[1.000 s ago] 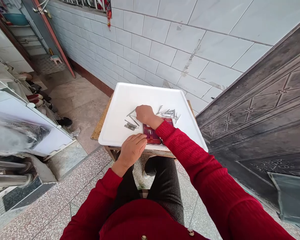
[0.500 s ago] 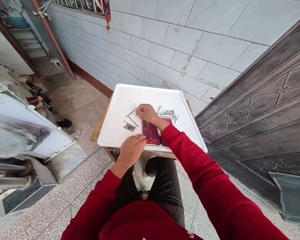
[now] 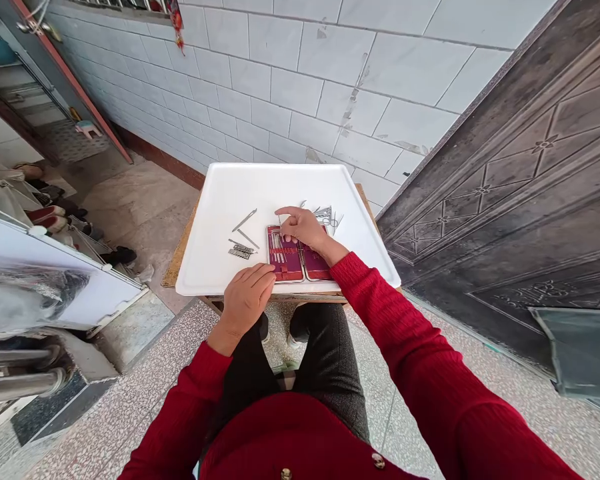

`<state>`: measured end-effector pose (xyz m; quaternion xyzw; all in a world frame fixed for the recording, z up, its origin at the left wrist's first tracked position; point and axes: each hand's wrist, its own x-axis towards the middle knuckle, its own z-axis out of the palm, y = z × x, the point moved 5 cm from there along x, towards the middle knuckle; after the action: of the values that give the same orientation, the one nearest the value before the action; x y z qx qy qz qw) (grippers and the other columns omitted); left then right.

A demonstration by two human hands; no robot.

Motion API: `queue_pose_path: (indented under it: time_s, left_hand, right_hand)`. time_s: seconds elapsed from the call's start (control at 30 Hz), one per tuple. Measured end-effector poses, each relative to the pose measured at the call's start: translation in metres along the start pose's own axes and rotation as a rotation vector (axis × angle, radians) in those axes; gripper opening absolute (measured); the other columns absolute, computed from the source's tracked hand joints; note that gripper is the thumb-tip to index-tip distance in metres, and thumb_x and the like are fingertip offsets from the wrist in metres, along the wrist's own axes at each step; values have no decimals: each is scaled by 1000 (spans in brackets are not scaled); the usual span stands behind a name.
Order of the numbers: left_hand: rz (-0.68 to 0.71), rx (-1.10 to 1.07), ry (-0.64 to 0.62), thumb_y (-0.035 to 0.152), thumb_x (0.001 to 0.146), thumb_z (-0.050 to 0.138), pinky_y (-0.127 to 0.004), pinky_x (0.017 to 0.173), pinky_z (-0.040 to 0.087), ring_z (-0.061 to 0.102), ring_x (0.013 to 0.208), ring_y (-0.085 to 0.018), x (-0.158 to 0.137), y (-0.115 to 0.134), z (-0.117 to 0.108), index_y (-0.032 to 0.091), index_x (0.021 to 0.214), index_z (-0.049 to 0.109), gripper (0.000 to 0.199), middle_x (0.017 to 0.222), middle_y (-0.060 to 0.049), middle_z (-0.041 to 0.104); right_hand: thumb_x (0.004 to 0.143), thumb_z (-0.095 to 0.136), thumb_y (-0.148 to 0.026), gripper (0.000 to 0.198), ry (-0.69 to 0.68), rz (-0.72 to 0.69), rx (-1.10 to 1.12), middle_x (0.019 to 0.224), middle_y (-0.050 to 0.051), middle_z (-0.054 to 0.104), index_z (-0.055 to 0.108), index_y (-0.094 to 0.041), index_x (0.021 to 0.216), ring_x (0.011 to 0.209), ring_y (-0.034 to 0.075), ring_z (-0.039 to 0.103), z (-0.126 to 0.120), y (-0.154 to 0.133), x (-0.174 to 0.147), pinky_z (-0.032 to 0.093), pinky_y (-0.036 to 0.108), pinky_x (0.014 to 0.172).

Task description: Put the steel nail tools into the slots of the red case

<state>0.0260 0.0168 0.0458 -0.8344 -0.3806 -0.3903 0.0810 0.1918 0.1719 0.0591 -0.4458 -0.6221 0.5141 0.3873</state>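
An open manicure case with a purple-red lining lies on a white tray. Several slim metal tools sit in loops along its left half. My right hand is above the case, thumb and fingers closed on a thin silver manicure tool, the index finger stretched to the left. How far the tool reaches is partly hidden by the fingers. My left hand lies flat at the tray's near edge, its fingertips touching the case's lower left corner. Left of the case are thin metal tools and nail clippers.
Scissors and clippers lie behind the case, partly covered by my right hand. The tray stands on a wooden table against a tiled wall. A dark patterned door is on the right; a shoe rack stands to the left.
My right hand has moved from left of the case's top to above the case, with a thin tool in its fingers. My left hand stays at the case corner. The view has shifted slightly.
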Motion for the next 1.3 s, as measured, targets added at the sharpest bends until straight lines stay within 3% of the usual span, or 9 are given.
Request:
queue_pose_path:
  time_s: [0.23,0.43,0.63,0.87,1.3]
  left_hand:
    - [9,18,-3,16,104,58,-39,98,58,75,113,-23,2,1,-1,20,108,73,16,119,-7,80]
    - [-23,3,-42,17,105,56,-39,98,58,75,115,-23,3,0,0,21,108,73,18,120,-6,80]
    - [-25,9,-43,18,105,55,-39,99,58,75,114,-23,3,0,0,21,108,73,18,119,-7,80]
    - [-5,12,-35,17,104,56,-38,98,58,75,115,-23,4,2,-1,20,109,72,17,119,-7,80]
    - [-29,-22,-35,18,105,54,-40,100,57,74,115,-22,2,0,1,21,110,73,20,120,-7,80]
  right_hand:
    - [77,61,-8,39,166,-112,-353,61,-6,65,73,-13,114,59,13,61,-5,-2,-10,47,25,64]
    - [80,63,-7,37,155,-112,-512,71,-2,72,77,-13,113,66,15,64,-3,-5,-11,49,27,70]
    - [88,63,-13,23,180,-104,-617,79,2,77,82,-16,100,71,17,67,-3,-5,-13,48,28,70]
    - [94,59,-15,24,158,-174,-765,96,6,81,82,-18,92,89,21,72,5,-5,-15,49,30,84]
    - [92,56,-12,22,158,-238,-933,89,8,76,76,-17,84,82,21,63,13,-14,-25,40,30,74]
